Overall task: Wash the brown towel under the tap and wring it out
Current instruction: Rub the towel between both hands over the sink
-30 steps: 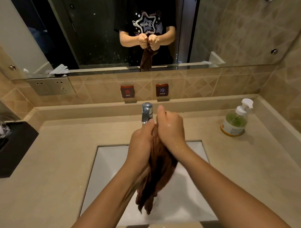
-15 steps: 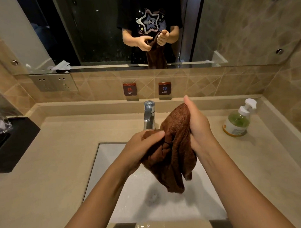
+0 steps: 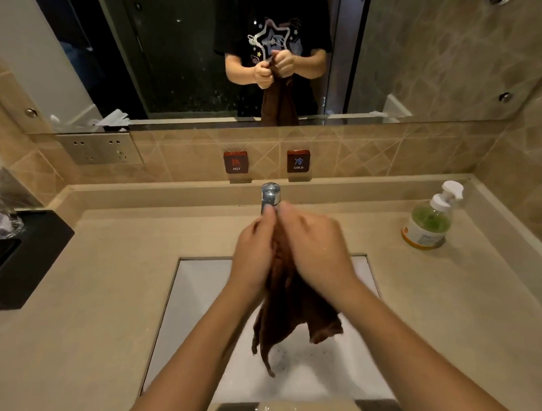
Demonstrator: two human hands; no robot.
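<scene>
The wet brown towel [image 3: 287, 315] hangs bunched over the white sink [image 3: 192, 288], its lower ends dangling toward the basin floor. My left hand [image 3: 255, 252] and my right hand [image 3: 317, 249] are pressed together around its upper part, both gripping it just in front of the chrome tap [image 3: 270, 196]. The towel's top is hidden between my palms. I cannot see water running from the tap.
A green soap pump bottle [image 3: 430, 219] stands on the beige counter [image 3: 98, 303] at the right. A black tray [image 3: 22, 257] sits at the left edge. Hot and cold tags [image 3: 236, 162] hang on the tiled wall below the mirror [image 3: 197, 54].
Half a second ago my hands were apart with the towel spread and lifted; now they have closed together on it and the towel hangs narrow and bunched.
</scene>
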